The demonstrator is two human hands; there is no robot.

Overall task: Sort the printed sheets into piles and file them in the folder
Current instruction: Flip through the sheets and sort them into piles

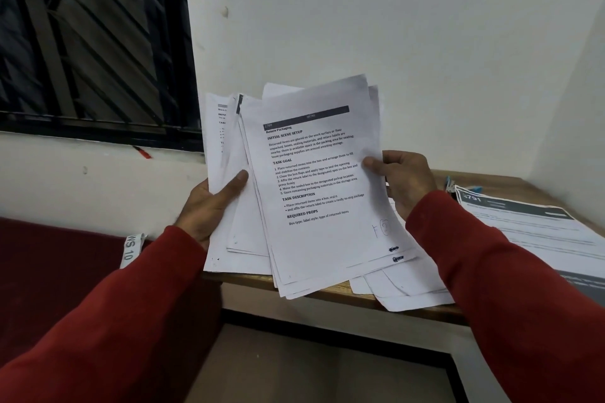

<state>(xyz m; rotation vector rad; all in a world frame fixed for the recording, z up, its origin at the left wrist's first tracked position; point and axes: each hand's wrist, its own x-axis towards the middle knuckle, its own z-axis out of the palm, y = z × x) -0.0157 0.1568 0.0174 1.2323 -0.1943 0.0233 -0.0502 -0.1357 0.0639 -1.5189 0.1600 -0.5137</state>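
A fanned stack of printed sheets (314, 180) is held up in front of the wall, above the left end of the wooden table (327, 293). My left hand (212, 203) grips the stack's left edge, thumb lying across the front. My right hand (404, 178) pinches the right edge of the top sheet, headed "Return Packaging". More printed sheets (530, 229) lie on the table at right, and blank-side sheets (402, 291) overhang its front edge. No folder is in view.
A barred window (91, 36) fills the upper left, with a white wall behind the table. A dark red surface (65, 271) with a white tag (131, 249) lies at left. Small blue and dark items (453, 185) sit at the table's back. Below the table is brown floor.
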